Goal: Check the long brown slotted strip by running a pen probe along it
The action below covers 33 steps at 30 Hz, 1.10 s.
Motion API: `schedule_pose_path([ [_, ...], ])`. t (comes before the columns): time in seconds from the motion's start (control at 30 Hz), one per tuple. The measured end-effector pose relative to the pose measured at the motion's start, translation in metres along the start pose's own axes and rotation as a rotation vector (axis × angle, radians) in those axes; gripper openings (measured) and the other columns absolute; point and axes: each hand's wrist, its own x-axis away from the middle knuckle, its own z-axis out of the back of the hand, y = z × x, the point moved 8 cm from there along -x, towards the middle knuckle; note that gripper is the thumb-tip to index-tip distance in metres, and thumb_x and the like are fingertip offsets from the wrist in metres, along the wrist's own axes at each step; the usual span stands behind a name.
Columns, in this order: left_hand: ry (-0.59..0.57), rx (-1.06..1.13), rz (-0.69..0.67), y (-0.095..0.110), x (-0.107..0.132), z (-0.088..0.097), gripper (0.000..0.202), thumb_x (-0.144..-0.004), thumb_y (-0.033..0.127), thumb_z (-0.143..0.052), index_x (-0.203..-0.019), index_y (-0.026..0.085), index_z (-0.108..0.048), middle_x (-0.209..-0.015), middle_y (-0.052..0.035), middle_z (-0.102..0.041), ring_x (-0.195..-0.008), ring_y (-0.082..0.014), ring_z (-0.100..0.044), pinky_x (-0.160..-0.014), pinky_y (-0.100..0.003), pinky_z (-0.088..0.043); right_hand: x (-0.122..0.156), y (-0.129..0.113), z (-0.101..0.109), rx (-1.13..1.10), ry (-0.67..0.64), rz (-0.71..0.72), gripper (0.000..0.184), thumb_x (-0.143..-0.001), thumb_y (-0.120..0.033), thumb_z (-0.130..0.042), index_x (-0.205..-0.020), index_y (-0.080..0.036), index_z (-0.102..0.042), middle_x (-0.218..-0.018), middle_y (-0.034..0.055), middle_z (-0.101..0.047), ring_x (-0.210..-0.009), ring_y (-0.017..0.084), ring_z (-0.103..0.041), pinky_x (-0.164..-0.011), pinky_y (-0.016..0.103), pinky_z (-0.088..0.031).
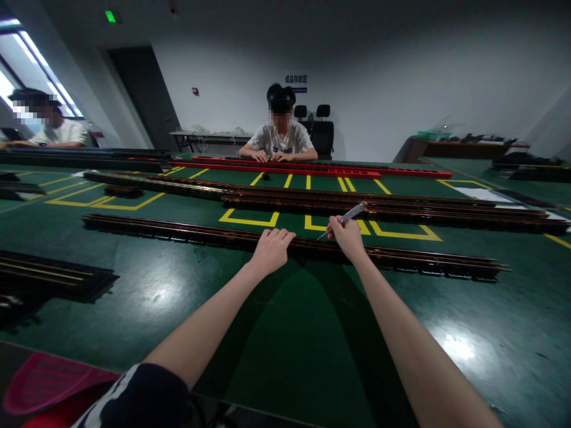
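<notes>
A long dark strip with copper-coloured rails lies crosswise on the green table in front of me. My left hand rests on its middle, fingers bent over the near edge and pressed together; whether they pinch anything small is hidden. To the right, my right hand is closed around a screwdriver with a clear handle. The tool slants, its thin tip pointing down and left at the strip between my hands. I cannot tell whether the tip touches it.
Behind the strip lies a bundle of similar strips; more strips are at the left. Farther back is a red strip, where a co-worker sits. Another person is at far left. Yellow tape marks the green table.
</notes>
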Motion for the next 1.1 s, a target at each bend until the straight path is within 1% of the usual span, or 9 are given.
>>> schedule_pose_path([
  [0.1, -0.007, 0.002, 0.001, 0.0000, 0.0000, -0.0002, 0.043, -0.085, 0.007, -0.036, -0.122, 0.015, -0.058, -0.121, -0.0100, -0.064, -0.111, -0.0226, -0.058, -0.097, -0.042, -0.043, 0.0007, -0.0006, 0.0004, -0.005, -0.003, 0.005, 0.031, -0.085, -0.031, -0.053, -0.057, -0.017, -0.056, -0.054, 0.0013, -0.059, -0.050, 0.013, -0.057, -0.054, 0.026, -0.048],
  [0.27, -0.008, 0.007, 0.004, -0.0012, -0.0001, -0.0019, 0.042, -0.086, 0.008, -0.037, -0.122, 0.016, -0.058, -0.121, -0.0100, -0.064, -0.112, -0.0226, -0.057, -0.097, -0.042, -0.042, 0.0000, -0.0006, 0.0002, -0.001, 0.000, 0.015, 0.033, -0.084, -0.036, -0.054, -0.057, -0.017, -0.056, -0.054, 0.0015, -0.059, -0.050, 0.013, -0.057, -0.054, 0.026, -0.048],
  [0.47, 0.004, -0.020, -0.008, -0.0008, 0.0000, -0.0028, 0.044, -0.084, 0.006, -0.037, -0.122, 0.016, -0.057, -0.121, -0.0096, -0.064, -0.111, -0.0235, -0.057, -0.094, -0.041, -0.042, -0.0017, 0.0001, 0.0000, 0.018, 0.005, 0.030, 0.032, -0.085, -0.031, -0.051, -0.056, -0.018, -0.055, -0.049, -0.0001, -0.057, -0.049, 0.013, -0.056, -0.054, 0.025, -0.046],
  [0.63, -0.005, -0.019, 0.000, -0.0011, 0.0001, -0.0033, 0.044, -0.085, 0.006, -0.037, -0.122, 0.017, -0.057, -0.121, -0.0091, -0.064, -0.110, -0.0232, -0.057, -0.094, -0.041, -0.042, -0.0018, 0.0007, -0.0001, 0.020, 0.003, 0.044, 0.031, -0.084, -0.031, -0.050, -0.057, -0.018, -0.056, -0.051, 0.0003, -0.059, -0.050, 0.013, -0.057, -0.054, 0.025, -0.045],
  [0.83, -0.006, 0.000, -0.003, -0.0016, 0.0002, -0.0042, 0.043, -0.085, 0.007, -0.037, -0.122, 0.015, -0.057, -0.121, -0.0100, -0.064, -0.112, -0.0232, -0.057, -0.096, -0.042, -0.042, -0.0014, 0.0018, -0.0004, 0.010, 0.000, 0.017, 0.030, -0.085, -0.031, -0.051, -0.058, -0.018, -0.056, -0.053, 0.0015, -0.060, -0.051, 0.014, -0.058, -0.053, 0.025, -0.046],
  [1.03, -0.018, 0.019, 0.002, -0.0016, -0.0002, -0.0026, 0.045, -0.086, 0.009, -0.034, -0.125, 0.018, -0.056, -0.123, -0.0087, -0.063, -0.114, -0.0226, -0.056, -0.098, -0.043, -0.041, -0.0021, 0.0030, -0.0007, 0.003, -0.003, 0.029, 0.033, -0.085, -0.037, -0.052, -0.057, -0.018, -0.056, -0.054, 0.0019, -0.060, -0.052, 0.014, -0.059, -0.054, 0.025, -0.047],
  [1.1, -0.024, 0.026, 0.004, -0.0017, -0.0002, -0.0020, 0.046, -0.087, 0.010, -0.033, -0.126, 0.018, -0.055, -0.123, -0.0085, -0.063, -0.114, -0.0226, -0.056, -0.099, -0.044, -0.041, -0.0024, 0.0044, -0.0009, 0.000, -0.006, 0.027, 0.032, -0.085, -0.037, -0.052, -0.059, -0.018, -0.057, -0.055, 0.0019, -0.060, -0.052, 0.014, -0.059, -0.053, 0.025, -0.047],
])
